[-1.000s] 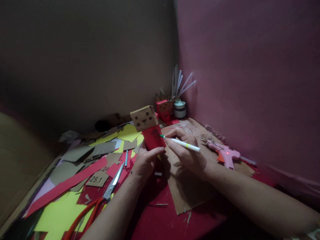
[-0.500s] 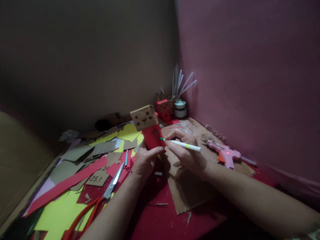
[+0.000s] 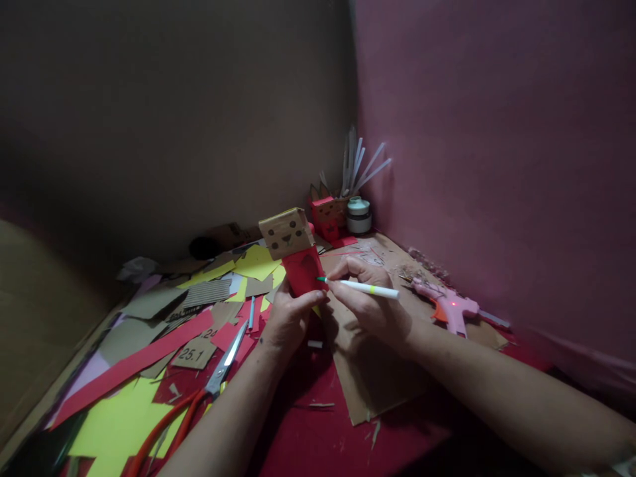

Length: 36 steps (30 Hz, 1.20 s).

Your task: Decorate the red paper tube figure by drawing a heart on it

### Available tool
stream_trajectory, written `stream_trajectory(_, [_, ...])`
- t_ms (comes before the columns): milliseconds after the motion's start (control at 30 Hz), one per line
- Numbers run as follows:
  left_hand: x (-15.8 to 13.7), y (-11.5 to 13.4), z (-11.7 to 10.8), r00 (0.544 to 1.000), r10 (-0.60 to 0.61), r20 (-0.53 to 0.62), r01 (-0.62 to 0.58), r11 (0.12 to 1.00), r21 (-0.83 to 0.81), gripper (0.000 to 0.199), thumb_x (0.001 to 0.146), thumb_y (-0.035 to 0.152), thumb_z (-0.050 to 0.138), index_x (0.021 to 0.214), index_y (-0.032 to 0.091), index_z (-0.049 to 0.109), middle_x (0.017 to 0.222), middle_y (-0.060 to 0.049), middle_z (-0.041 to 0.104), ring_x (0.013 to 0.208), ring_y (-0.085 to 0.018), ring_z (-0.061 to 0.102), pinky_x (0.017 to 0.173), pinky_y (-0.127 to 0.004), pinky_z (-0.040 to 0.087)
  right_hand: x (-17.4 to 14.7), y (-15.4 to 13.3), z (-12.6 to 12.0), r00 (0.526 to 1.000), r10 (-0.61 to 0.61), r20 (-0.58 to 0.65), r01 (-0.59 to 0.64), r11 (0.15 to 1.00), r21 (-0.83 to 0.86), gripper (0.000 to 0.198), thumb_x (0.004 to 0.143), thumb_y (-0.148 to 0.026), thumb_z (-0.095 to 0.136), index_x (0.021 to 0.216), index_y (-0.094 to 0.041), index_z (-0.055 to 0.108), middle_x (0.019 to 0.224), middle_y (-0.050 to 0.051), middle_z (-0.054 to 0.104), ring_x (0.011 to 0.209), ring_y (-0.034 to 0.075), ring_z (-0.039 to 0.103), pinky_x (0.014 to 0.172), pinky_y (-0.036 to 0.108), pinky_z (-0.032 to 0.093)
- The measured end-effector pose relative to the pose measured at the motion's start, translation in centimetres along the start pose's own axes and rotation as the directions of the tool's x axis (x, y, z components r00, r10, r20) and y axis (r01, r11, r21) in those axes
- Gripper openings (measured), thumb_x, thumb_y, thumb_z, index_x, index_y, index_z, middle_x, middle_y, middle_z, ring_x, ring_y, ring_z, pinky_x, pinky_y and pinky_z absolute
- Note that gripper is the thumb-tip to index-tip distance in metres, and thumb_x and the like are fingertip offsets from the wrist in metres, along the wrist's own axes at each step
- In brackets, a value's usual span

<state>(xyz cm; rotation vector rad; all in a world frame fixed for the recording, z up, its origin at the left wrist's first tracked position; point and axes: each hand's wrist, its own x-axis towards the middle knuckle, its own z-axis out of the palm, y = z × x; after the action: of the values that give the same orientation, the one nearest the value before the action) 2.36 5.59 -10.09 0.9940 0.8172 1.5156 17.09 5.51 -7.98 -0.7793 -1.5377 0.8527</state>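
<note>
My left hand [image 3: 289, 317] is closed around the lower part of a small cardboard figure [image 3: 301, 270]. The figure has a brown box head with a drawn animal face and a red body bearing a dark drawn shape. It leans slightly to the left. Pinched in my right hand [image 3: 370, 301] is a white marker [image 3: 373, 290] with a green tip and a yellow-green band. The tip is at the right side of the red body, just below the dark shape. My left fingers behind the figure are hidden.
Orange-handled scissors [image 3: 213, 384] lie left among paper and cardboard scraps [image 3: 199, 354]. A pink glue gun [image 3: 450, 306] with a lit red light rests at right. Behind stand a red figure with pointed ears [image 3: 325, 218], a lidded jar [image 3: 358, 217] and white sticks [image 3: 358, 162]. Walls bound the back.
The marker tip has shifted slightly down along the red body. My left hand and the figure stay almost where they were.
</note>
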Motion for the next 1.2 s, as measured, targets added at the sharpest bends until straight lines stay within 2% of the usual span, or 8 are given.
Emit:
stream_trajectory(233, [-0.25,0.19,0.14,0.999,-0.037,-0.022,0.037,0.999,0.008,0.055,0.060,0.012,0.087,0.111,0.021,0.070,0.082,0.000,0.074,0.083,-0.023,0.072,0.085,-0.036,0.056,0.16,0.18,0.11,0.998,-0.027,-0.061,0.028,1.000,0.007,0.007,0.082,-0.026,0.059,0.080,-0.021,0.063,0.071,-0.001,0.064,0.066,0.014,0.057,0.064,0.029,0.045])
stream_trajectory(567, [-0.05,0.00,0.02,1.000,0.001,-0.010,0.000,1.000,0.019,0.054,0.061,0.010,0.084,0.112,0.022,0.070,0.082,0.001,0.074,0.079,-0.020,0.070,0.087,-0.037,0.056,0.13,0.00,-0.14,1.000,-0.024,-0.011,0.024,1.000,-0.002,0.005,0.076,-0.022,0.058,0.072,-0.021,0.061,0.066,-0.003,0.059,0.063,0.013,0.053,0.062,0.028,0.043])
stream_trajectory(800, [-0.26,0.17,0.09,1.000,-0.027,-0.015,0.028,1.000,0.016,0.055,0.061,0.012,0.086,0.113,0.021,0.069,0.084,-0.001,0.076,0.082,-0.022,0.073,0.085,-0.036,0.057,0.14,0.08,0.06,0.998,0.006,-0.055,-0.006,1.000,0.006,0.007,0.078,-0.026,0.059,0.076,-0.020,0.062,0.069,-0.002,0.061,0.066,0.014,0.055,0.064,0.028,0.044])
stream_trajectory(1067, [0.00,0.07,0.07,1.000,-0.011,-0.021,0.012,1.000,0.008,0.059,0.059,0.011,0.086,0.114,0.021,0.068,0.084,0.000,0.076,0.082,-0.023,0.074,0.084,-0.036,0.057,0.12,-0.04,-0.15,0.999,-0.008,-0.031,0.006,0.999,-0.042,0.007,0.076,-0.024,0.059,0.071,-0.020,0.061,0.067,-0.002,0.059,0.064,0.014,0.054,0.064,0.030,0.042])
stream_trajectory(1200, [-0.21,0.23,0.19,0.999,-0.026,-0.022,0.026,0.999,0.024,0.056,0.062,0.011,0.085,0.115,0.021,0.068,0.082,0.000,0.076,0.084,-0.023,0.074,0.085,-0.037,0.057,0.08,0.14,-0.09,0.999,0.005,-0.039,-0.006,1.000,-0.009,0.006,0.075,-0.025,0.059,0.072,-0.021,0.061,0.066,-0.002,0.059,0.064,0.014,0.054,0.063,0.030,0.043])
